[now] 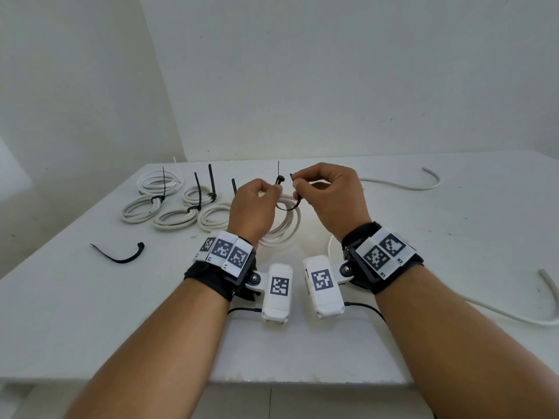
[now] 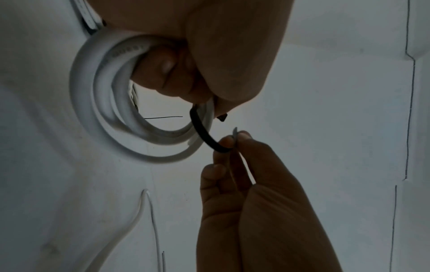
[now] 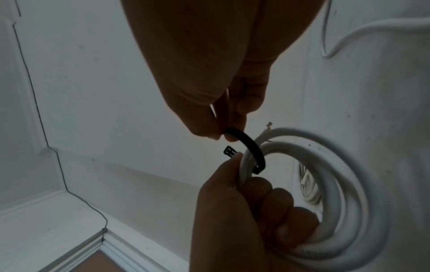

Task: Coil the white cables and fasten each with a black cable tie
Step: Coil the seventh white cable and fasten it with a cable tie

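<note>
Over the middle of the table my left hand (image 1: 273,189) grips a coil of white cable (image 1: 286,228) and pins the head of a black cable tie (image 1: 289,208) against it. The tie curves under the coil's strands. My right hand (image 1: 298,184) pinches the tie's tail end between thumb and forefinger, just right of the head. In the left wrist view the coil (image 2: 104,95) hangs from my left hand (image 2: 209,95) with the tie (image 2: 204,132) arcing down to the right hand (image 2: 235,139). In the right wrist view the tie's head (image 3: 230,151) sticks out beside the tie's band (image 3: 249,145), a small gap from the pinched tail.
Several coiled cables fastened with black ties (image 1: 169,207) lie at the back left. A spare black tie (image 1: 121,255) lies on the table's left. Loose white cable (image 1: 408,186) runs at the back right, and another length of cable (image 1: 538,316) at the right edge.
</note>
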Motion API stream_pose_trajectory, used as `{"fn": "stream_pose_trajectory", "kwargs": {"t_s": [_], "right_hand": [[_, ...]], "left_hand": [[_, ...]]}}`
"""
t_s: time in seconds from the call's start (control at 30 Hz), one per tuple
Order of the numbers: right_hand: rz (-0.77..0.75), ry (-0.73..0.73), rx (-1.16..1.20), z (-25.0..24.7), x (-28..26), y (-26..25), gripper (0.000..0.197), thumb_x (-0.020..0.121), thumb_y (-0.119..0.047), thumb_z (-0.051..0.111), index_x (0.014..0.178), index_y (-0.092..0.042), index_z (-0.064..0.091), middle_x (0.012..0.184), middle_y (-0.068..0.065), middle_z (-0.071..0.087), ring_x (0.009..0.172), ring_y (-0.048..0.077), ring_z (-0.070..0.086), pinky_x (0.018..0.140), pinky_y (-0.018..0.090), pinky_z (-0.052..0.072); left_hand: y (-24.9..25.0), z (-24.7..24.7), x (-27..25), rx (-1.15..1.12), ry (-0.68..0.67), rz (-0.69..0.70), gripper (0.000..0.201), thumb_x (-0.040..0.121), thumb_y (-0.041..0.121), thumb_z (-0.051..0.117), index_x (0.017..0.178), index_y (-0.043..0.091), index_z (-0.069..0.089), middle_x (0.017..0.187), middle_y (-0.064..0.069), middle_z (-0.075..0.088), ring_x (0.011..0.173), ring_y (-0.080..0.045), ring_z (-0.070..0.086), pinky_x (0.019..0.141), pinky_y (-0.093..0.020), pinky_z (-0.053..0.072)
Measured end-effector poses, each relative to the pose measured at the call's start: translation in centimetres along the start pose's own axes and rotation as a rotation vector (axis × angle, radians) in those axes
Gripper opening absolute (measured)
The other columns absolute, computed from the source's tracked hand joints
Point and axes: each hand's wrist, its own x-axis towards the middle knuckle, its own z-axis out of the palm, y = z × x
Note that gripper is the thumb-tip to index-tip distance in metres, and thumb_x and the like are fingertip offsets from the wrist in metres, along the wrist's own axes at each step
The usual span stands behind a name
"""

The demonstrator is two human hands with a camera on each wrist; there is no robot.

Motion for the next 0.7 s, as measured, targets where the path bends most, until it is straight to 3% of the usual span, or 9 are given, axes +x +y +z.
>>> {"fn": "stream_pose_trajectory", "kwargs": {"t_s": [0.13, 0.3, 0.43, 0.53, 0.7], "right_hand": [[-0.016, -0.024, -0.064, 0.07, -0.01, 0.27, 0.010, 0.082, -0.012, 0.070, 0.082, -0.017, 0.078, 0.070, -0.005, 0.075, 0.069, 0.011, 0.072, 0.066, 0.024, 0.057], [0.004, -0.035, -0.095, -0.06, 0.04, 0.25, 0.010, 0.082, -0.013, 0.070, 0.084, -0.016, 0.080, 0.069, -0.005, 0.075, 0.062, 0.004, 0.067, 0.059, 0.015, 0.048], [0.035, -0.017, -0.118, -0.10, 0.19, 0.25, 0.011, 0.081, -0.014, 0.069, 0.082, -0.016, 0.079, 0.067, -0.005, 0.073, 0.055, 0.001, 0.060, 0.055, 0.015, 0.044], [0.048, -0.031, -0.151, -0.22, 0.22, 0.21, 0.011, 0.082, -0.015, 0.068, 0.082, -0.017, 0.079, 0.066, -0.005, 0.073, 0.054, 0.000, 0.059, 0.054, 0.014, 0.043], [0.072, -0.055, -0.145, -0.28, 0.09, -0.17, 0.010, 0.082, -0.015, 0.069, 0.083, -0.017, 0.079, 0.065, -0.004, 0.073, 0.052, -0.001, 0.058, 0.051, 0.013, 0.042]], "left_hand": [[0.04, 0.18, -0.12, 0.012, -0.037, 0.013, 0.022, 0.083, 0.027, 0.059, 0.079, 0.006, 0.059, 0.043, 0.013, 0.045, 0.046, -0.014, 0.036, 0.051, -0.030, 0.027], [0.07, 0.10, -0.25, 0.046, -0.057, 0.043, 0.019, 0.085, 0.028, 0.061, 0.074, 0.012, 0.058, 0.043, 0.013, 0.046, 0.046, -0.014, 0.036, 0.055, -0.030, 0.030], [0.20, -0.04, -0.24, 0.100, -0.076, 0.102, 0.019, 0.088, 0.030, 0.061, 0.074, 0.017, 0.059, 0.070, -0.005, 0.068, 0.044, -0.007, 0.040, 0.053, -0.029, 0.032], [0.34, -0.03, -0.31, 0.160, -0.088, 0.140, 0.018, 0.092, 0.030, 0.062, 0.080, 0.017, 0.063, 0.070, 0.003, 0.065, 0.043, 0.000, 0.044, 0.051, -0.027, 0.031], [0.35, -0.21, -0.25, 0.233, -0.076, 0.219, 0.015, 0.094, 0.028, 0.060, 0.087, 0.017, 0.068, 0.082, 0.004, 0.072, 0.060, 0.002, 0.052, 0.053, -0.013, 0.034]]}}
